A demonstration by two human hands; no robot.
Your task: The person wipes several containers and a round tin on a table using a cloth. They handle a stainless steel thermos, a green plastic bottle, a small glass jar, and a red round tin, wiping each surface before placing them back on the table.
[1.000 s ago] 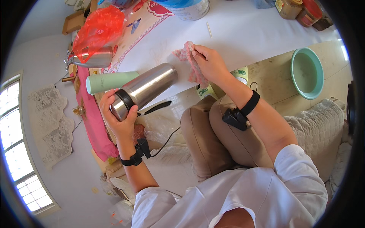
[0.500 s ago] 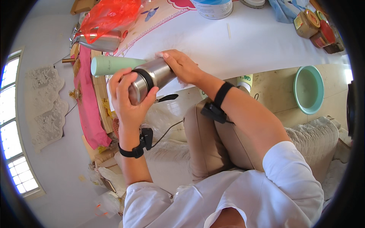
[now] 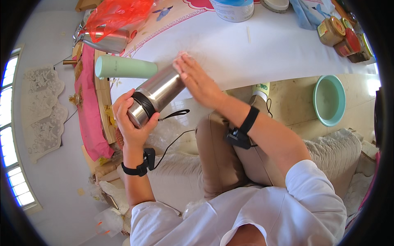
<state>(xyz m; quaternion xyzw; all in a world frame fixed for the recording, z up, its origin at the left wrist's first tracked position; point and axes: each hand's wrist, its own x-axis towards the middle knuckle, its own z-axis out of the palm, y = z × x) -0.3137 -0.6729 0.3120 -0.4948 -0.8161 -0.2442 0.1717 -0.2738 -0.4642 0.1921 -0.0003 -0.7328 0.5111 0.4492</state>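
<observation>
A stainless-steel thermos flask (image 3: 161, 87) with a black band and a wrist strap (image 3: 176, 114) is tilted in front of me at the table's near edge. My left hand (image 3: 130, 117) is closed around its capped lower-left end, thumb on one side and fingers on the other. At the opposite end, my right hand (image 3: 199, 80) presses a pale, crumpled cloth (image 3: 180, 57) to the flask; its fingers are stretched and close together, and most of the cloth is hidden beneath them. A mint-green bottle (image 3: 125, 67) lies on its side just beyond the flask.
The white-covered table (image 3: 283, 57) holds a red plastic bag (image 3: 119, 16), a steel kettle (image 3: 108, 40), a blue-and-white tub (image 3: 234, 10), a thin stick (image 3: 248, 35) and several jars (image 3: 331, 30). A turquoise basin (image 3: 329, 100) stands on the floor at right.
The flask's capped end has moved down and left with my left hand. My right hand has gone from wrapping the far end to lying flatter against it, fingers straighter.
</observation>
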